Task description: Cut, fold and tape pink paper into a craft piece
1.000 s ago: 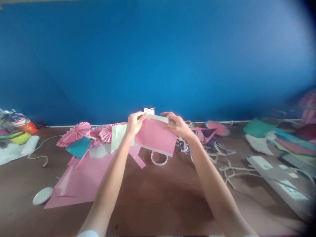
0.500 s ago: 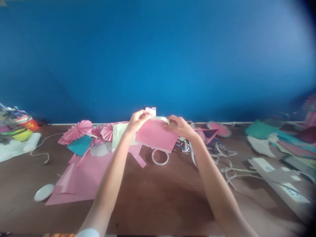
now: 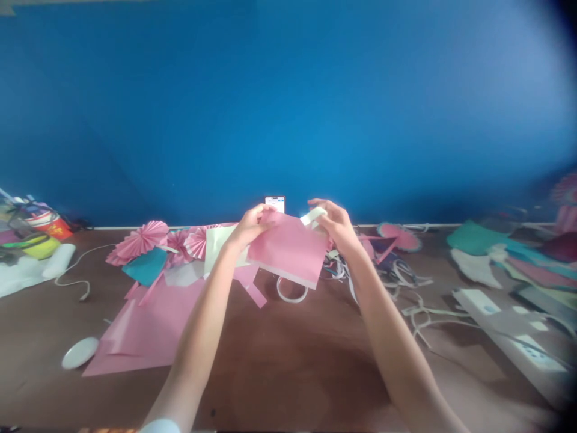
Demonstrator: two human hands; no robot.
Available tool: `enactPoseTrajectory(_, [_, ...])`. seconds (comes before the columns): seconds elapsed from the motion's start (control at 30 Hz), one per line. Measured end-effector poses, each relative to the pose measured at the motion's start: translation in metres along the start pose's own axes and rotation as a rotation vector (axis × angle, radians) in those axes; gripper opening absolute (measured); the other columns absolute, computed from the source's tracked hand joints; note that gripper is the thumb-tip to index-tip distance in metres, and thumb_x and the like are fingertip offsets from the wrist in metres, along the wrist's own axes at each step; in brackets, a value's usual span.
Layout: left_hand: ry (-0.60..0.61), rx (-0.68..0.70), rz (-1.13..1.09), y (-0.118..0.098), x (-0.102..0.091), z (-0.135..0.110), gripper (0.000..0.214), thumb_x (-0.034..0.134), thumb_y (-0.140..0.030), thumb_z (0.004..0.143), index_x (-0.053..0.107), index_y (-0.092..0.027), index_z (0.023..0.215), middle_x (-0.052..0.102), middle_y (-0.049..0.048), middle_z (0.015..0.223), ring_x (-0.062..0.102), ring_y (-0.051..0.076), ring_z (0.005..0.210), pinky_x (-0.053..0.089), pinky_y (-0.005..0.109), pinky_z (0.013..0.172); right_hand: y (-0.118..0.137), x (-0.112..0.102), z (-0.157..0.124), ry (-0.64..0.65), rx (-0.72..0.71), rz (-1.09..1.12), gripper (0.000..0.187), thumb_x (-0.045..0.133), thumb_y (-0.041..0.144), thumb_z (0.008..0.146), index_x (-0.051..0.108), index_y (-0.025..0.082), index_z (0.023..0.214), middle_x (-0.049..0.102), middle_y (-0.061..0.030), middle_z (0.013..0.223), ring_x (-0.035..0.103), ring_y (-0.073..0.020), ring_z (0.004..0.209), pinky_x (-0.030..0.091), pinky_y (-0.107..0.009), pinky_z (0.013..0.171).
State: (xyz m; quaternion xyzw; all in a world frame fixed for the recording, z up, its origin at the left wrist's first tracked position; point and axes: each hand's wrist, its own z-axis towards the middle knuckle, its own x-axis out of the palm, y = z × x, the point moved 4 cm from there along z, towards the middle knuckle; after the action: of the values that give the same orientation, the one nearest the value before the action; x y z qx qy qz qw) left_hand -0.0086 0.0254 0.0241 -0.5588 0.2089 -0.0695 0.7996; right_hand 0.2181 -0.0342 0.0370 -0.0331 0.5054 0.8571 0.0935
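My left hand [image 3: 253, 227] pinches the upper left corner of a pink sheet of paper [image 3: 288, 246], which hangs tilted above the table. A pale band runs along the sheet's lower edge. Closed at the fingertips, my right hand [image 3: 332, 220] grips a curled white paper strip [image 3: 313, 216] by the sheet's upper right corner. I cannot make out whether the strip still touches the sheet. Partly hidden below the sheet lies a white ring [image 3: 292, 299] that looks like a tape roll.
Pink folded paper fans [image 3: 144, 239], a teal piece [image 3: 146, 266] and a large pink sheet [image 3: 139, 337] lie left. A phone [image 3: 275, 203] stands against the blue wall. Tangled white cords [image 3: 421, 313] and a power strip [image 3: 509, 331] are right. A white disc [image 3: 80, 353] lies front left.
The white strip lay along the sheet's top edge between both hands; now its left end is loose and it curls in my right hand, which has moved right and up.
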Motion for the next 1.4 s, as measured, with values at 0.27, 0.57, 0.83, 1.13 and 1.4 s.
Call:
enactPoseTrajectory(0.27, [-0.047, 0.009, 0.079, 0.004, -0.005, 0.005, 0.046, 0.076, -0.036, 0.073, 0.060, -0.018, 0.112, 0.063, 0.0101, 0.120, 0.057, 0.025, 0.112, 0.042, 0.034, 0.095, -0.019, -0.003, 0.005, -0.020, 0.060, -0.363, 0.017, 0.060, 0.032, 0.080, 0.065, 0.020, 0.090, 0.058, 0.0015, 0.066, 0.048, -0.0120, 0.054, 0.034, -0.025, 0.052])
enactPoseTrajectory(0.57, [0.003, -0.059, 0.167, 0.020, -0.024, -0.002, 0.041, 0.074, -0.037, 0.072, 0.061, -0.020, 0.107, 0.063, 0.0059, 0.111, 0.058, 0.020, 0.098, 0.043, 0.030, 0.084, -0.036, -0.030, 0.006, -0.087, 0.185, -0.196, 0.023, 0.067, 0.035, 0.070, 0.066, 0.016, 0.083, 0.057, 0.0021, 0.056, 0.045, -0.0106, 0.048, 0.031, -0.022, 0.045])
enactPoseTrajectory(0.83, [0.034, -0.100, 0.207, 0.042, -0.033, 0.000, 0.040, 0.073, -0.035, 0.071, 0.062, -0.022, 0.107, 0.061, 0.0054, 0.119, 0.054, 0.024, 0.112, 0.041, 0.034, 0.093, -0.044, -0.058, 0.004, -0.240, 0.236, -0.339, 0.021, 0.064, 0.034, 0.069, 0.069, 0.015, 0.079, 0.059, 0.0007, 0.053, 0.050, -0.0119, 0.048, 0.036, -0.022, 0.047])
enactPoseTrajectory(1.13, [0.070, -0.083, 0.282, 0.048, -0.033, 0.002, 0.041, 0.070, -0.037, 0.076, 0.059, -0.024, 0.114, 0.058, 0.0064, 0.127, 0.052, 0.026, 0.119, 0.041, 0.037, 0.098, -0.049, -0.083, 0.004, -0.343, 0.344, -0.648, 0.021, 0.059, 0.028, 0.073, 0.073, 0.015, 0.082, 0.069, -0.0048, 0.065, 0.063, -0.0182, 0.063, 0.046, -0.027, 0.061])
enactPoseTrajectory(1.4, [0.138, -0.012, 0.286, 0.031, -0.032, -0.001, 0.038, 0.067, -0.034, 0.078, 0.057, -0.023, 0.113, 0.058, 0.0071, 0.125, 0.051, 0.025, 0.121, 0.041, 0.036, 0.098, -0.042, -0.082, -0.005, -0.334, 0.392, -1.049, 0.070, 0.057, 0.025, 0.078, 0.039, 0.006, 0.144, 0.054, -0.0291, 0.128, 0.055, -0.0399, 0.115, 0.043, -0.050, 0.091])
